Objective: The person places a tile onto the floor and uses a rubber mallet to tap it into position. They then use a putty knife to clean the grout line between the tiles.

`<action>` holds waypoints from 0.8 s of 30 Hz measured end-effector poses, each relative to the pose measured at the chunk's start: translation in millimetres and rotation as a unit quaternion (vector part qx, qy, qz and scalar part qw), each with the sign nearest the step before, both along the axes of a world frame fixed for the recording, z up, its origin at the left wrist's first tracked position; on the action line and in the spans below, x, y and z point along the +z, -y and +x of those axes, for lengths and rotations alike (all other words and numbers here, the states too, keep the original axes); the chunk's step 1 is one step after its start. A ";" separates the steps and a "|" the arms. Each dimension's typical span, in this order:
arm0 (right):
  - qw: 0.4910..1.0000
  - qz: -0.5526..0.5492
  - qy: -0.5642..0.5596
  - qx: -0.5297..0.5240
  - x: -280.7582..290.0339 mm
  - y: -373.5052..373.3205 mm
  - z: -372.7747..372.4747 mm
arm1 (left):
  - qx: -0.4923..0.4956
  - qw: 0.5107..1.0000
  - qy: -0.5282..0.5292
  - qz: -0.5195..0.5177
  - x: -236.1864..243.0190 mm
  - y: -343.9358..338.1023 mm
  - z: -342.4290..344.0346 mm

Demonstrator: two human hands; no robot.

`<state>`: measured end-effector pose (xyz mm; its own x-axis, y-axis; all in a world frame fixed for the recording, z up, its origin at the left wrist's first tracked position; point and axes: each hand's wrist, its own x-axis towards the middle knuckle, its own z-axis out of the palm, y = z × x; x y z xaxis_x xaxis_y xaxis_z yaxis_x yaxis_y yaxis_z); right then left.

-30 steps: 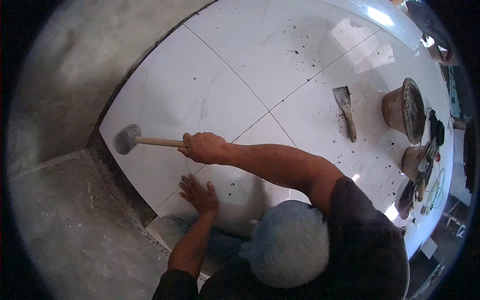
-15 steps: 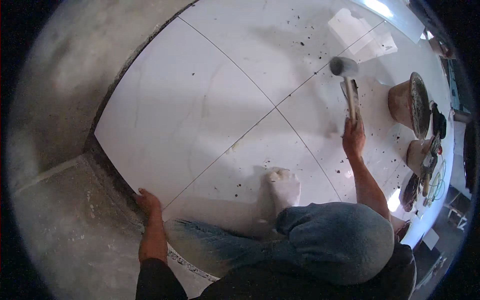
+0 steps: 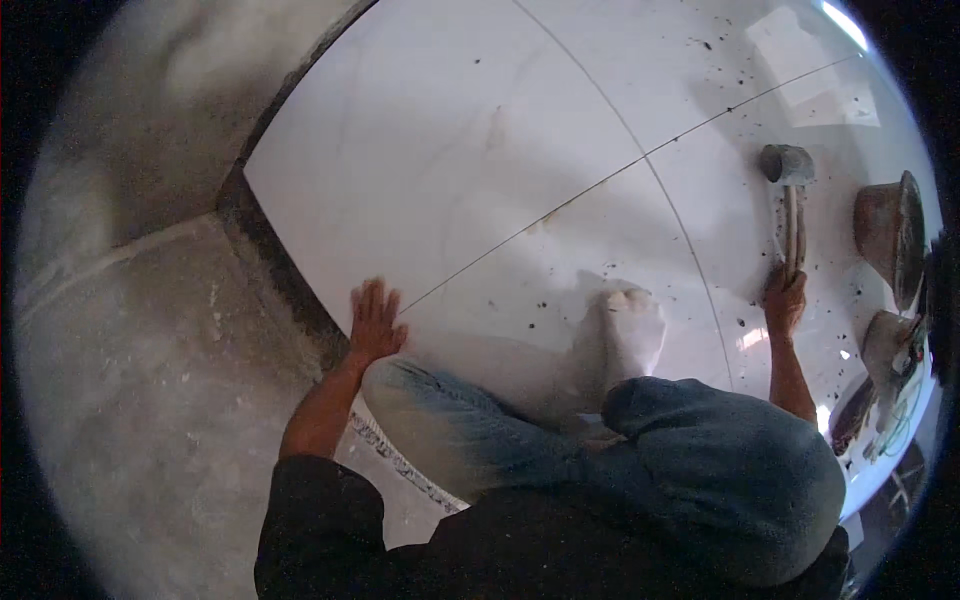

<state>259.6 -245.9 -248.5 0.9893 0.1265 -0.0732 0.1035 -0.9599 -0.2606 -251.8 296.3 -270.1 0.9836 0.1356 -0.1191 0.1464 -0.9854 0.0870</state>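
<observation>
The right hand (image 3: 785, 302), out at three o'clock with twelve at the top of the view, is closed around the handle of a mallet (image 3: 787, 163). The handle runs up from the fist toward twelve o'clock, and the thick grey head sits at two o'clock in the view, over the glossy white tiled floor (image 3: 400, 180). A second slim thing runs alongside the handle, too unclear to name, and I cannot tell whether the fist grips it as well. The left hand (image 3: 375, 322), toward nine o'clock from the centre, is bare and flat, palm down and fingers pointing to twelve, near the edge of the tiles. From beside its thumb a straight joint (image 3: 560, 208) runs off toward two o'clock and crosses another that curves in this lens. A foot (image 3: 635, 335) stands on the tiles at three o'clock from the left hand, with dark crumbs (image 3: 543, 304) scattered between the two. Jeans (image 3: 725, 480) fill the area from four to six o'clock. From the right hand, a brown bucket (image 3: 877, 235) stands at two o'clock, a smaller pot (image 3: 885, 340) at four, and a dark bundle (image 3: 853, 415) at five. Along the tiles' left edge runs a dark gap (image 3: 283, 265), with rough grey concrete (image 3: 150, 420) beyond it at eight o'clock.
</observation>
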 end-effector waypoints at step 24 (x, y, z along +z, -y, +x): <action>0.999 -0.043 0.011 -0.004 5.5 -11.1 0.2 | 0.097 0.991 0.081 -0.046 4.8 170.1 367.9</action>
<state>259.8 -234.8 -243.0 0.9917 0.1129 -0.0615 0.1006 -0.9793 -0.1756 116.1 126.2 -265.3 0.9476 0.3189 0.0174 0.3081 -0.9271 0.2134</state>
